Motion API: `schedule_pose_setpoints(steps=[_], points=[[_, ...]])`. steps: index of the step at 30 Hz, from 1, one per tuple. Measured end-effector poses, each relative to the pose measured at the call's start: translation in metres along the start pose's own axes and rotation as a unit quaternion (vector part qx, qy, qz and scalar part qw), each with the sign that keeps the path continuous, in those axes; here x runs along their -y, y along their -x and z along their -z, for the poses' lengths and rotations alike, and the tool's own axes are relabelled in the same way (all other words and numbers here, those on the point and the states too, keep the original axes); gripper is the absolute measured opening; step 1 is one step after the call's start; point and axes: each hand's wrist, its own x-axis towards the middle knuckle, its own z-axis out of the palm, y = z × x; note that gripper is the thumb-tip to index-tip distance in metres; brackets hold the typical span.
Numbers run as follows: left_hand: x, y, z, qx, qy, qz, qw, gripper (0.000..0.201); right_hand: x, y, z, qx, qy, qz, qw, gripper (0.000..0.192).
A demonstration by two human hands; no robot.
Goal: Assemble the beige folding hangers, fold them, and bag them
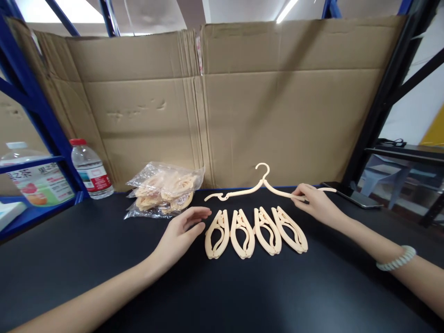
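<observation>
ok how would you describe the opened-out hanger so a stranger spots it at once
Find the tall cardboard wall behind the black table, then look right of the clear bag. The pale hanger there lies behind four folded hangers, the right hand on its right side. Unlike those four, it is spread wide, its hook sticking out.

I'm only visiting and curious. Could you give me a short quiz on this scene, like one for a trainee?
1. How many folded hangers lie in the row?
2. True or false: the right hand touches the opened-out hanger.
3. Which is nearer the left hand?
A. The red-capped bottle
B. The clear plastic bag

Key: 1. Four. 2. True. 3. B.
</observation>
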Motion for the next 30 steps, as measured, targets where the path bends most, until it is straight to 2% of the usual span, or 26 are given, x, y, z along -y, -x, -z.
schedule_pose_setpoints(steps=[6,10,14,17,19,22,26,30], points=[[-0.006,0.003,-0.003,0.003,0.081,0.071,0.994,0.055,0.019,0.004,0.025,-0.046,-0.028,-0.035,0.998,0.013],[-0.011,0.008,-0.006,-0.004,0.087,0.041,0.995,0.055,0.041,0.006,0.030,-0.040,-0.032,0.023,0.998,0.012],[-0.013,0.016,-0.010,0.050,0.003,-0.020,0.999,0.057,0.064,0.011,0.022,-0.001,-0.049,0.083,0.995,0.016],[-0.014,0.021,-0.012,0.076,-0.102,-0.060,0.990,0.042,0.073,0.016,0.016,0.017,-0.043,0.115,0.992,0.017],[-0.015,0.022,-0.012,0.072,-0.102,-0.054,0.991,0.036,0.073,0.017,0.015,0.009,-0.011,0.140,0.990,0.018],[-0.016,0.020,-0.011,0.041,-0.036,-0.022,0.998,0.036,0.069,0.017,0.018,-0.030,0.090,0.167,0.981,0.020],[-0.015,0.017,-0.009,0.039,0.007,0.003,0.999,0.030,0.070,0.019,0.020,-0.065,0.211,0.153,0.963,0.024],[-0.013,0.017,-0.010,0.038,0.031,0.026,0.998,0.029,0.075,0.022,0.019,-0.075,0.267,0.138,0.951,0.028]])
